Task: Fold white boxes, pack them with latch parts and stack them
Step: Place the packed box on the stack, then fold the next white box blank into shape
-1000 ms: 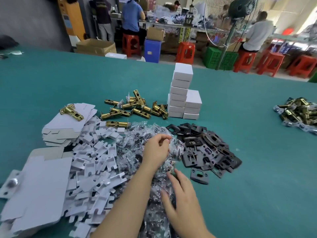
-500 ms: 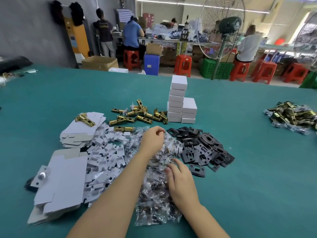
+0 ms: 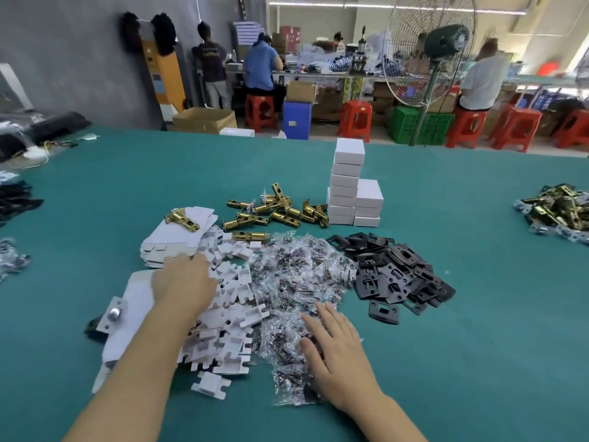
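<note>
My left hand (image 3: 183, 280) reaches over the white card inserts (image 3: 229, 317) and its fingertips touch the stack of flat white box blanks (image 3: 173, 242); I see nothing gripped. A brass latch (image 3: 181, 219) lies on that stack. My right hand (image 3: 334, 342) rests flat, fingers spread, on the pile of clear screw bags (image 3: 296, 275). More brass latches (image 3: 277, 210) lie behind the bags. Black strike plates (image 3: 395, 272) sit to the right. Folded white boxes (image 3: 349, 183) stand stacked in two columns at the back.
A second flat blank pile (image 3: 134, 311) with a small metal plate (image 3: 112, 314) lies at the near left. Another heap of brass latches (image 3: 561, 212) is at the far right. Black parts (image 3: 12, 199) lie at the left edge. People work at benches beyond the green table (image 3: 478, 314).
My left hand has left the screw bags and moved left to the flat box blanks. My right hand stays on the bags, its fingers now spread flatter. The view has tilted up.
</note>
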A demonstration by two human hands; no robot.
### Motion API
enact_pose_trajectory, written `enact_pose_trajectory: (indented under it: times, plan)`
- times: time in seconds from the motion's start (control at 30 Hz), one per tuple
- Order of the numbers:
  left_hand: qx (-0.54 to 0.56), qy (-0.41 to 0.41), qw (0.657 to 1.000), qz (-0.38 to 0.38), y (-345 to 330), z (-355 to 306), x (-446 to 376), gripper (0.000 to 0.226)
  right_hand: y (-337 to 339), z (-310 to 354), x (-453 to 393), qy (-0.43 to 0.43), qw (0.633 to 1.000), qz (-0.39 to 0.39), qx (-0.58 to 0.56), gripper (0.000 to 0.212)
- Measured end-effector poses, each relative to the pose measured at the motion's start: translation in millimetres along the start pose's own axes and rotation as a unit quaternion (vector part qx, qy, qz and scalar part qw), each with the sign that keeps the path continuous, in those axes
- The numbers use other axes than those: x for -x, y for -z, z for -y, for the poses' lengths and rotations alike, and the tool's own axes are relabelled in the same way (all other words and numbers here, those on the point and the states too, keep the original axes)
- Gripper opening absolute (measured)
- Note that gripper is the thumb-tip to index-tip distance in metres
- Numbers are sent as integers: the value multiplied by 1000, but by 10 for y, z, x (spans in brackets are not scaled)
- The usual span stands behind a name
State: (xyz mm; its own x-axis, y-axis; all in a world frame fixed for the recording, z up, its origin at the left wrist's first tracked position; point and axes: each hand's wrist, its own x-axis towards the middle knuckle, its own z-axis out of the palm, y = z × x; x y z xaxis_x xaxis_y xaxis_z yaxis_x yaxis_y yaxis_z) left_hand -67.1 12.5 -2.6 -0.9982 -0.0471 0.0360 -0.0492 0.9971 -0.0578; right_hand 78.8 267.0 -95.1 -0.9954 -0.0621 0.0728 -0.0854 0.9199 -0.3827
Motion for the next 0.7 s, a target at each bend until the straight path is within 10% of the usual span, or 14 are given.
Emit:
enact_pose_trajectory:
  times: [0.2, 0.47, 0.7]
  plan:
    - [-19, 72, 992, 107, -109, 375, 27, 57, 14, -15, 7, -19, 993, -41, -106, 59]
    - [68, 63, 993, 74, -59, 422, -14, 7, 198, -85, -21, -68, 969, -78, -224, 59]
    - [67, 69, 995, 28, 48, 410, 92, 21, 378, -249, -1, -116, 948, -133, -266, 24]
